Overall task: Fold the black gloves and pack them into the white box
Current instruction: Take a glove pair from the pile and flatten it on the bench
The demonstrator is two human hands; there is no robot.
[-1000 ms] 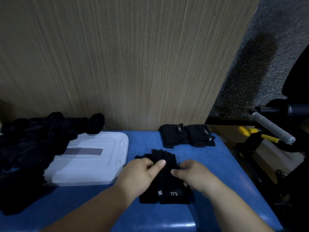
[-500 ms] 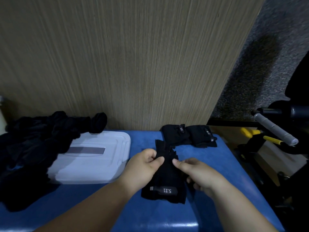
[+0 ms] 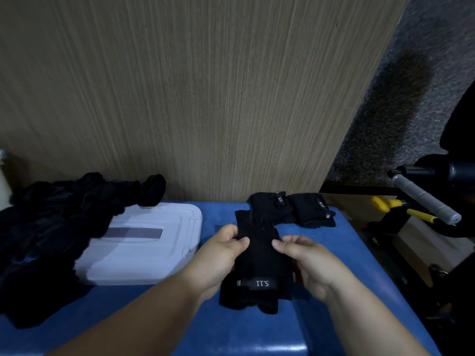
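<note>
Between both hands, left hand (image 3: 223, 255) and right hand (image 3: 311, 265) pinch a black glove (image 3: 259, 263).

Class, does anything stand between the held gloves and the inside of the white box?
Yes. The box seems to have its lid on, and black cloth overlaps its far-left corner. Nothing visible lies between the gloves and the box.

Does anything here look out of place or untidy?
Yes. A crumpled heap of black fabric lies over the left part of the closed white plastic box and may hinder opening it. Nothing looks spilled or damaged.
</note>
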